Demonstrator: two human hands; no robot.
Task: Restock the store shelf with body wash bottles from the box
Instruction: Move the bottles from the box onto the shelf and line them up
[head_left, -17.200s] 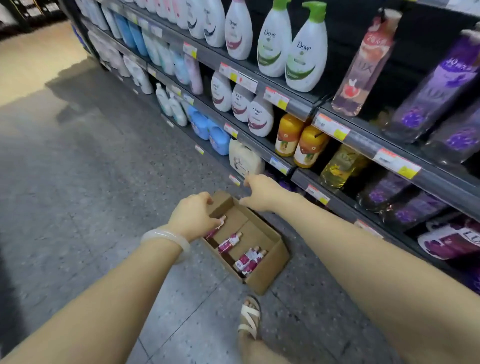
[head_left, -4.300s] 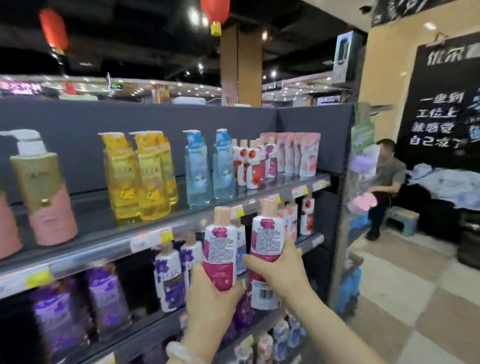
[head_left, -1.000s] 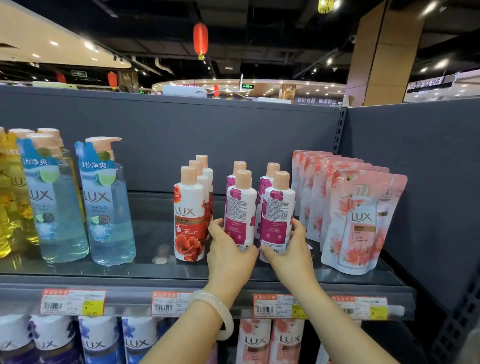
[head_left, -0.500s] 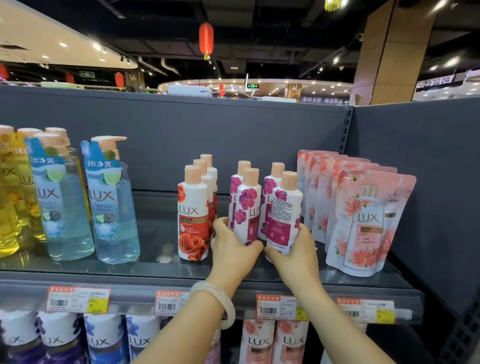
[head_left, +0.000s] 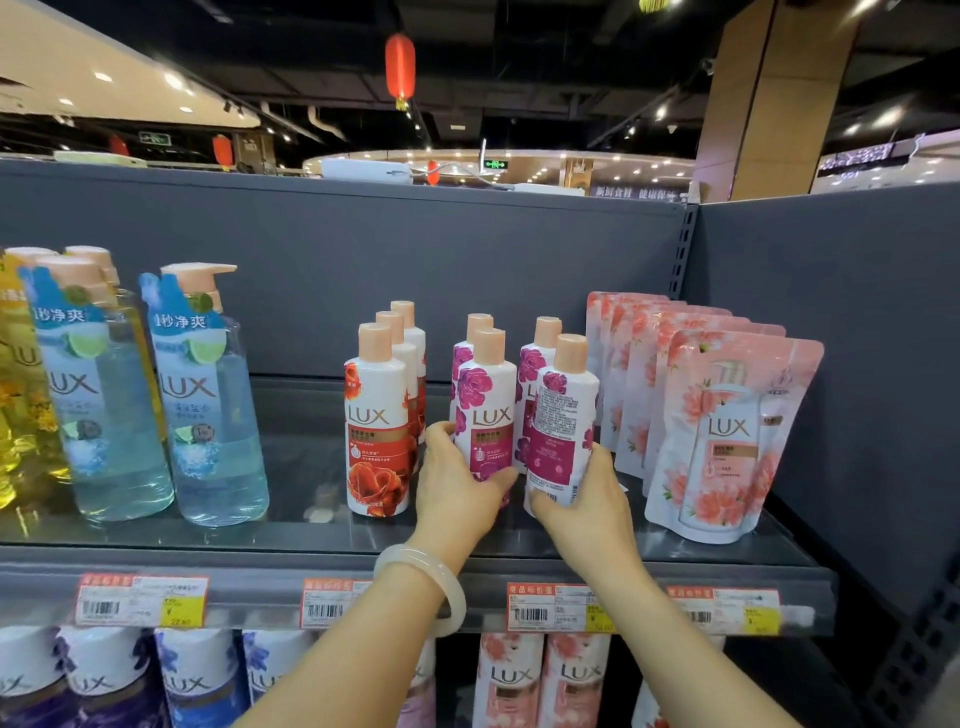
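Two pink-and-white LUX body wash bottles stand at the front of the top shelf (head_left: 363, 540). My left hand (head_left: 457, 488) grips the left bottle (head_left: 485, 410) low down; its LUX label faces me. My right hand (head_left: 582, 504) grips the base of the right bottle (head_left: 563, 415), which shows its back label with small print and leans slightly. Two more pink bottles (head_left: 540, 358) stand right behind them. A row of red-label LUX bottles (head_left: 376, 426) stands just left of my left hand. The box is out of view.
Pink LUX refill pouches (head_left: 722, 436) lean at the right, close to my right hand, against the grey side panel. Two blue pump bottles (head_left: 208, 405) and yellow ones stand at the left. Price tags line the shelf edge. More LUX bottles (head_left: 540, 680) fill the shelf below.
Over the last second both hands have turned their bottles on the shelf: the left bottle's front label now faces me, and the right bottle shows its back label.
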